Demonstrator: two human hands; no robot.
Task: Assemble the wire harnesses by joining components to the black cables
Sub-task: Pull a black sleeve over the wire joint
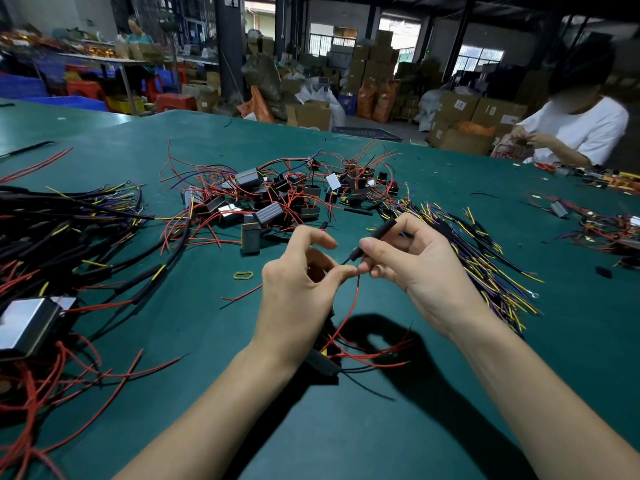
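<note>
The left hand (301, 289) pinches a red wire (346, 317); the right hand (408, 258) grips a black cable (375, 233), their fingertips meeting above the green table (346, 427). Beyond lie a rubber band (243, 275) and piled black components (277, 199).

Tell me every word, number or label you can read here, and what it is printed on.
None can be read.
White labels on the cardboard boxes at the back: print too small and blurred.
White sign on the dark pillar: only a blurred mark.
Small black components in the pile on the green table: pale plates and yellow strips, no legible print.
Black cable gripped by the right hand, red wire pinched by the left hand: no markings visible.
</note>
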